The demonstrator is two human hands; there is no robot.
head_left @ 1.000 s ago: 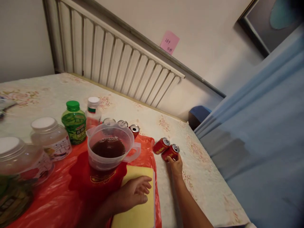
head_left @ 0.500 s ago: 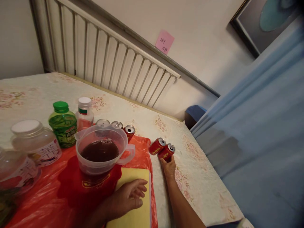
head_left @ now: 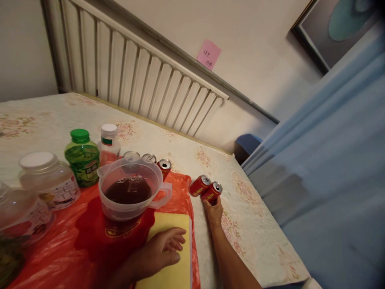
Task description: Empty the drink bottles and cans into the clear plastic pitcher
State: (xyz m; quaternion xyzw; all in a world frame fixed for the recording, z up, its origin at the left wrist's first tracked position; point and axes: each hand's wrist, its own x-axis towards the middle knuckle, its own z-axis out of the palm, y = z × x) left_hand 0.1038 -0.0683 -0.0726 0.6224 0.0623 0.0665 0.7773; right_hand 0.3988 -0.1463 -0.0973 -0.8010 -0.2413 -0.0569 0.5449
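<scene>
The right hand [head_left: 214,214] pinches a red can [head_left: 211,192] low, beside another can [head_left: 199,186] on the floral cloth [head_left: 257,237]. The left hand [head_left: 164,249], fingers loosely curled, holds nothing. Gentle grip should avoid knocking.

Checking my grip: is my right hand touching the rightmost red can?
Touching. The head view shows your right hand gripping the rightmost red can around its lower part.

Five cans [head_left: 199,186], one jug [head_left: 129,206]
</scene>
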